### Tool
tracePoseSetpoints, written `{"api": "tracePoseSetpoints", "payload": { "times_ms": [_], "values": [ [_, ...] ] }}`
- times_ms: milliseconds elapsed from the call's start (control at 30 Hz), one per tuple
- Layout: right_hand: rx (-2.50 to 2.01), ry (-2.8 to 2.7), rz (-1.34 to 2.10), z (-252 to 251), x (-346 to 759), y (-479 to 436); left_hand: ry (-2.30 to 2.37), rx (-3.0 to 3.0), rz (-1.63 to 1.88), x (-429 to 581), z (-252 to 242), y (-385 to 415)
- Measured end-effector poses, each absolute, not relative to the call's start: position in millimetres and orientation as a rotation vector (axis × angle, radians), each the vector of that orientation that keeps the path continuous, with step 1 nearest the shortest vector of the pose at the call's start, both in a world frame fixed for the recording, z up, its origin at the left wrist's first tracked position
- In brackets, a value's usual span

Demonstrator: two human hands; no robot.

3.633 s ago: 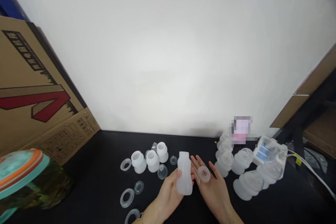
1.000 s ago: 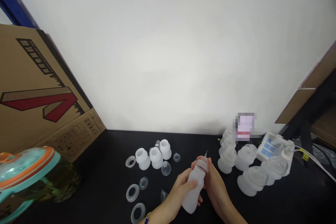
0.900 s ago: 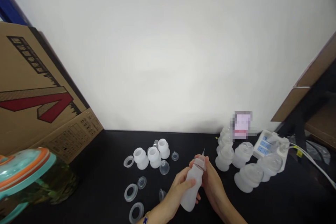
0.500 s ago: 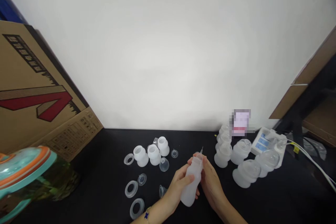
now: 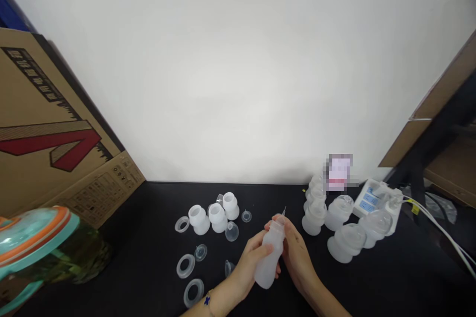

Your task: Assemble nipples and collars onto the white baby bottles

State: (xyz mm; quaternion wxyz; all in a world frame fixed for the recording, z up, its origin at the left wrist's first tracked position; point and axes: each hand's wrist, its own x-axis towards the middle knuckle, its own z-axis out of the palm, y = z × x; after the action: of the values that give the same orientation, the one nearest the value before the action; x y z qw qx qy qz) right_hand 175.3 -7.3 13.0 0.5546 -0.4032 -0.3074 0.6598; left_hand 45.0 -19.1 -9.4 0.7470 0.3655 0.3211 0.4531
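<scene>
My left hand [image 5: 249, 262] is wrapped around a frosted plastic squeeze bottle [image 5: 268, 262], tilted with its mouth away from me. At the mouth, my right hand [image 5: 296, 252] closes its fingers on a clear stemmed insert [image 5: 283, 211], whose thin tip points up; how it sits on the bottle is partly hidden. Left of my hands stand several small white bottles [image 5: 199, 219]. Near them lie a clear dome cap [image 5: 231, 232], clear stemmed discs [image 5: 201, 252] and frosted rings [image 5: 185, 266]. Another clear piece [image 5: 229, 268] is partly hidden by my left wrist.
Several capped frosted bottles [image 5: 346, 242] stand on the right, beside a white power strip [image 5: 372, 198] with cables. A jug with a turquoise and orange lid [image 5: 44, 235] and a cardboard box [image 5: 48, 124] are at the left. A white wall [image 5: 238, 84] borders the black table [image 5: 141, 247].
The view has shifted slightly. Both hands keep their hold on the bottle and the insert, with hardly any visible movement; the things on the table lie as before.
</scene>
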Motion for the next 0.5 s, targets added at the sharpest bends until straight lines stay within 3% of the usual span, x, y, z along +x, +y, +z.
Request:
{"api": "tracePoseSetpoints", "payload": {
  "times_ms": [500],
  "values": [
    [-0.945, -0.783, 1.534, 12.6, 176.6, -7.3, 0.698, 0.758, 1.004, 46.6, -3.7, -20.9]
  ]
}}
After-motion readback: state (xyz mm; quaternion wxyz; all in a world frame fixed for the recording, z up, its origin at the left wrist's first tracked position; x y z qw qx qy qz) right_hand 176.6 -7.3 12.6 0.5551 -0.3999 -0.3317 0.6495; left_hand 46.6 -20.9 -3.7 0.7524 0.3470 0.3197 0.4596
